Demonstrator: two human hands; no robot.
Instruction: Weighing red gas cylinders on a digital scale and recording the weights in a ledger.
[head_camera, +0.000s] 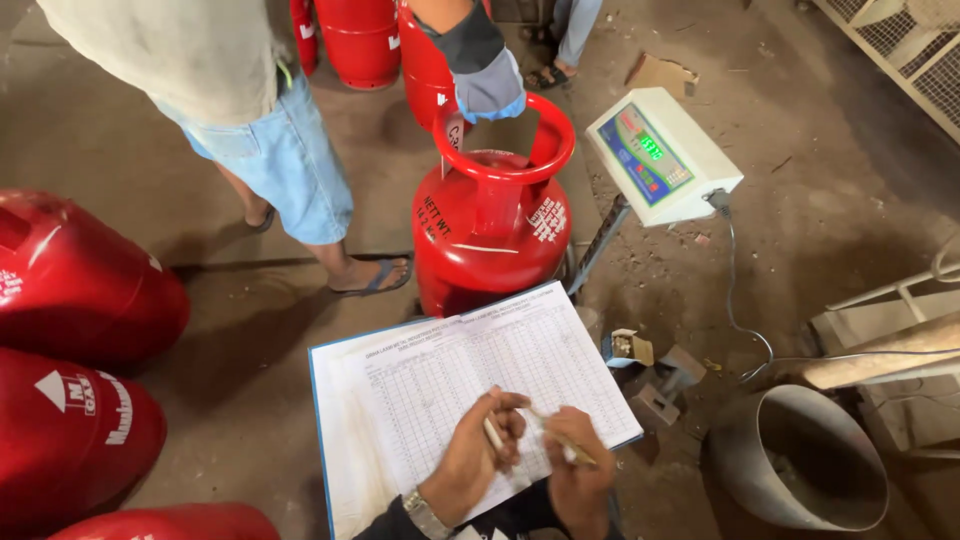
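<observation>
I hold pen (563, 440) pinched in right hand (578, 478) over log sheet (470, 380). Left hand (480, 445) curls, pinching second pen (493, 433). Writing step; next needs steady tip, right box.

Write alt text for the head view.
Both hands, left hand and right hand, hold pens over a gridded ledger. Beyond it, a co-worker's gloved hand grips the ring of a red gas cylinder beside a scale display.
</observation>
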